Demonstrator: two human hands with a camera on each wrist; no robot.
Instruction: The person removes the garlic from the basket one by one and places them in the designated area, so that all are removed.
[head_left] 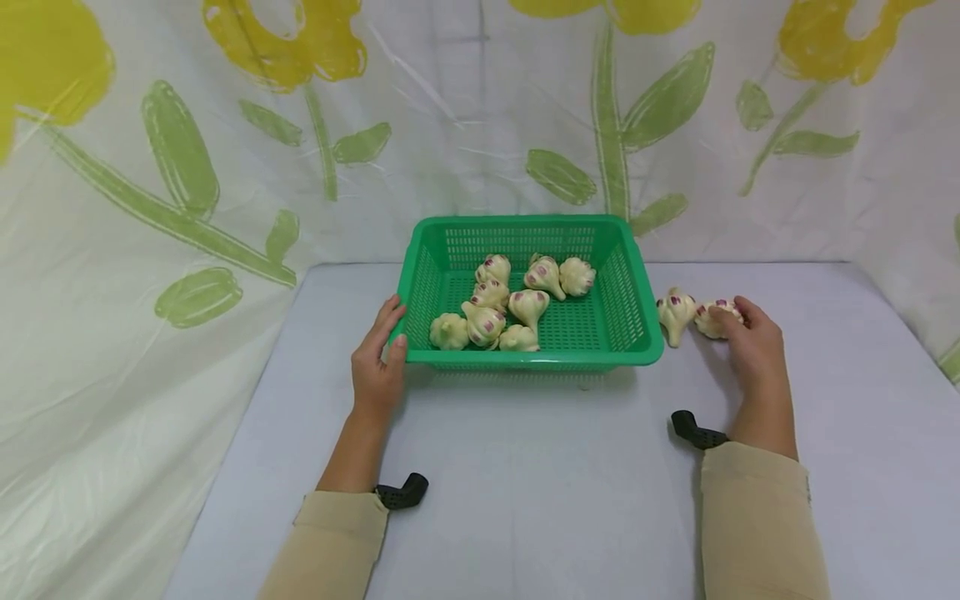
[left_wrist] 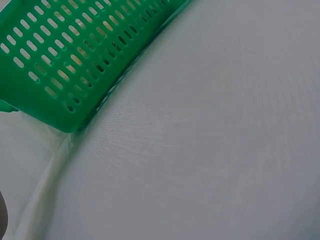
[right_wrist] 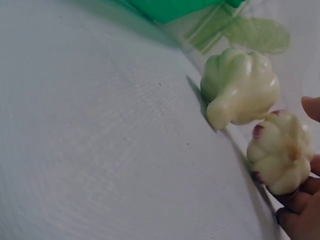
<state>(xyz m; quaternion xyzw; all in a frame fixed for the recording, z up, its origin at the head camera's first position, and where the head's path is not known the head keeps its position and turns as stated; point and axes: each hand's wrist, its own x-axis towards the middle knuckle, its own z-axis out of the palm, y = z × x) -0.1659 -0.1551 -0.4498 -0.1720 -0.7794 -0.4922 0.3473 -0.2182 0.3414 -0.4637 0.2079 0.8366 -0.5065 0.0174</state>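
A green plastic basket [head_left: 525,357] with slotted walls stands on the table, with several garlic bulbs [head_left: 528,306] lying in it. My left hand [head_left: 377,371] touches the basket's left front corner, its fingers along the left rim and the thumb by the front rim. Most of that hand lies outside the left wrist view. To the right of the basket, my right hand [head_left: 753,342] has its fingers curled about a purple-marked garlic bulb [right_wrist: 281,152]. Another garlic bulb [right_wrist: 241,87] lies beside it, between that hand and the basket.
The table [head_left: 525,500] has a pale cover. Behind it hangs a whitish plastic sheet [head_left: 465,142] with yellow flowers and green leaves, which also runs down the left side. A black wrist device [head_left: 401,492] sticks out at the left cuff, another [head_left: 696,432] at the right.
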